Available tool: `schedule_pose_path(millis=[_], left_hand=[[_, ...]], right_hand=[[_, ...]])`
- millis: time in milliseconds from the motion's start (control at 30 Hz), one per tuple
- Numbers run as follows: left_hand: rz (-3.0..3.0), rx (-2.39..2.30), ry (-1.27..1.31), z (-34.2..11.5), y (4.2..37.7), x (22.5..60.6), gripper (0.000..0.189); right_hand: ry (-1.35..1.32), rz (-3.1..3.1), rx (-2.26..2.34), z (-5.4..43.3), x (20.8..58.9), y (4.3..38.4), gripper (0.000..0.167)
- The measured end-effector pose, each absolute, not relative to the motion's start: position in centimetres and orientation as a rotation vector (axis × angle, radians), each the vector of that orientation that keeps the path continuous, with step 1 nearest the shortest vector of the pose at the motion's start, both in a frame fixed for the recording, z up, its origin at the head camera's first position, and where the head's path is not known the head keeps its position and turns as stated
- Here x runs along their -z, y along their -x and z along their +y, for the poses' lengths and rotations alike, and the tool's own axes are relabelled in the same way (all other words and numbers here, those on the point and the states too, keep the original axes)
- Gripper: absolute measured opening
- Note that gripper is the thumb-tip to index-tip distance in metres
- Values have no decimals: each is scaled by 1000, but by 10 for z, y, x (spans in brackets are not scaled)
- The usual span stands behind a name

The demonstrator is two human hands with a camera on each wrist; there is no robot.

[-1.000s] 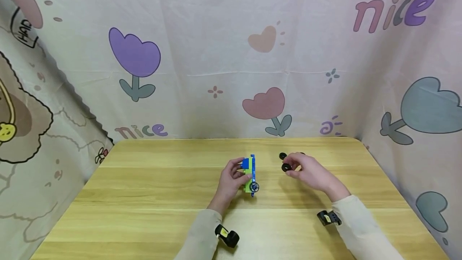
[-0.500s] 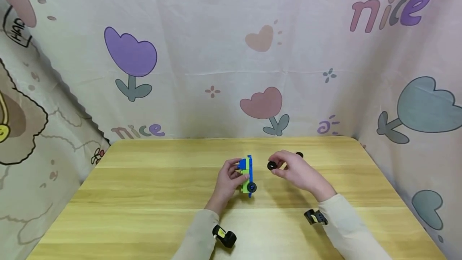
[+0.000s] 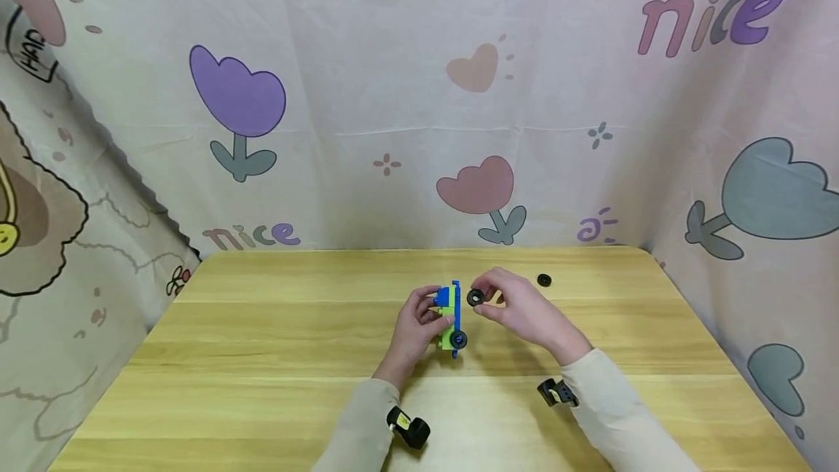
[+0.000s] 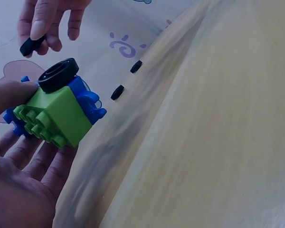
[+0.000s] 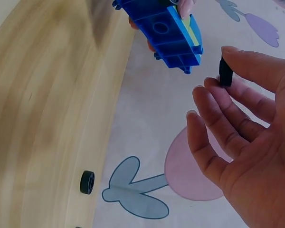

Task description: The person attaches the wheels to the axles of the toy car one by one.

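My left hand [image 3: 414,326] holds a toy car of green and blue building blocks [image 4: 59,111] on its side above the table, thumb on one face and fingers beneath. One black wheel [image 4: 58,75] sits on the car's near end in the head view. Between thumb and fingertips of my right hand [image 3: 524,309], a small black toy wheel [image 3: 475,297] is pinched, just right of the car's far end. The right wrist view shows that wheel edge-on, a small gap away from the blue chassis [image 5: 160,29]. My left palm is partly hidden there behind the car.
Two loose black wheels, a nearer one [image 4: 118,92] and a farther one [image 4: 136,66], lie on the wooden table [image 3: 295,355]; my right hand hides one in the head view. A printed cloth [image 3: 367,93] hangs behind the table's back edge.
My right hand has carried the pinched wheel leftward, up close to the car. One loose wheel has come into full sight behind it. My left hand keeps its grip, nearly still.
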State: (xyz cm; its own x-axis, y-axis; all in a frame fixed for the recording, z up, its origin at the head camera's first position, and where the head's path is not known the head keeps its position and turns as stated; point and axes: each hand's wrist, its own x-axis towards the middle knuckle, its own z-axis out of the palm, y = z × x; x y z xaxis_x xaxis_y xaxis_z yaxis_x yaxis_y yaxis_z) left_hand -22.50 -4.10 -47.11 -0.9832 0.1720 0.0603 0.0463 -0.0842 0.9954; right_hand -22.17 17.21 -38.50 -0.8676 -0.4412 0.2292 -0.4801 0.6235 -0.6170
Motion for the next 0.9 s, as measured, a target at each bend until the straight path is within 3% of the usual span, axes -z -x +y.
schedule_pose_path(millis=[900], left_hand=[[2070, -2230, -318, -38, 221, 463, 57]], right_hand=[[-727, -2781, -984, 152, 396, 226, 28]])
